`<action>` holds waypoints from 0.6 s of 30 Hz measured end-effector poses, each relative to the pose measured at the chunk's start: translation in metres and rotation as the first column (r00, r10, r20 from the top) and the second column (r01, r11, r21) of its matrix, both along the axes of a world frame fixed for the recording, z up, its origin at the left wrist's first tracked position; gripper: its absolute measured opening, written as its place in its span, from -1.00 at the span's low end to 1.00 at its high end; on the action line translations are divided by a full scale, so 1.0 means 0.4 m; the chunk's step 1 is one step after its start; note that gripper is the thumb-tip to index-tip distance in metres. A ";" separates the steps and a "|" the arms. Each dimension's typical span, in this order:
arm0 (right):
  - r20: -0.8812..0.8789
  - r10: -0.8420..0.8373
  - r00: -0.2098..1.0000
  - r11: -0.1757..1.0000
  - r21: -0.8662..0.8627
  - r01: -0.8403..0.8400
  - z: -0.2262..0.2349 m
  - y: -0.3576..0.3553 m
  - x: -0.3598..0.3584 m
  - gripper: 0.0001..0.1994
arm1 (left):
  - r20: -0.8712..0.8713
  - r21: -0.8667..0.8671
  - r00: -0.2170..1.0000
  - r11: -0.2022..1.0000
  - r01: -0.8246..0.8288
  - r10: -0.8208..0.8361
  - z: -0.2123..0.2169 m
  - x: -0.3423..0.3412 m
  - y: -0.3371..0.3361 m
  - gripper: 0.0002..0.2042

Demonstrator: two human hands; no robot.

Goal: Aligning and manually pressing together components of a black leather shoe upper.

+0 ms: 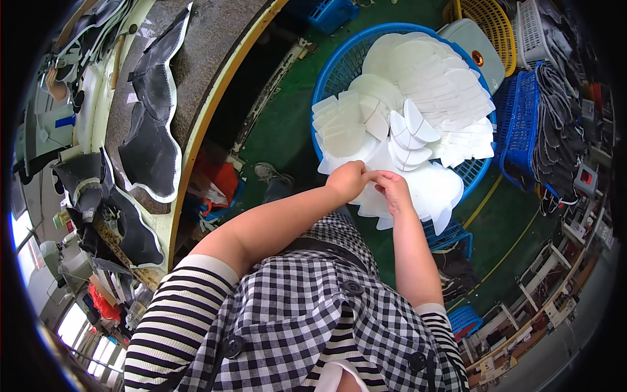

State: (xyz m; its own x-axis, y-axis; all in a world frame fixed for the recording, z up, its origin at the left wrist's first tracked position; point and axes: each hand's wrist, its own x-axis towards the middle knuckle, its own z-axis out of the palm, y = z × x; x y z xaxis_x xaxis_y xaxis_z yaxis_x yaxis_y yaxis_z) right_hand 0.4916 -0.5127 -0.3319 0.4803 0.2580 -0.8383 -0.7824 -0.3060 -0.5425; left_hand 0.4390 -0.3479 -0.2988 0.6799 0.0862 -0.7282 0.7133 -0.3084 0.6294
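My left hand (pixel 347 181) and my right hand (pixel 392 191) meet at the fingertips over the near edge of a round blue basket (pixel 392 28). The fingers of both are pinched together; whatever is between them is too small or hidden to make out. Just below and beyond them lie large white, translucent sheet pieces (pixel 434 191) that overhang the basket's near rim. Farther in, several curved white pieces (pixel 413 135) stand partly upright. Fanned stacks of white pieces (pixel 444 81) fill the far and right parts of the basket.
On the left, a worktable (pixel 225 52) with a yellowish edge carries black cut pieces (pixel 151 147) with white borders. To the right are a blue crate (pixel 519 127), dark strips (pixel 555 140) and a yellow basket (pixel 493 26). Another person's hand (pixel 56 85) shows at far left.
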 end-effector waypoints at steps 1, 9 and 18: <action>-0.004 0.000 1.000 1.000 -0.001 -0.001 -0.005 0.003 -0.005 -0.78 | 0.064 0.057 0.998 0.998 0.026 -0.030 -0.021 -0.012 0.001 -0.63; 0.272 -0.120 0.955 0.931 -0.303 0.203 -0.121 -0.035 0.087 -0.89 | 0.068 0.090 0.997 0.995 -0.035 0.029 -0.069 -0.038 -0.008 -0.75; 0.599 -0.561 0.572 0.517 -0.286 0.807 -0.066 -0.234 0.379 -0.73 | -0.189 -0.059 0.981 0.997 -0.054 0.042 -0.076 -0.043 0.062 -0.65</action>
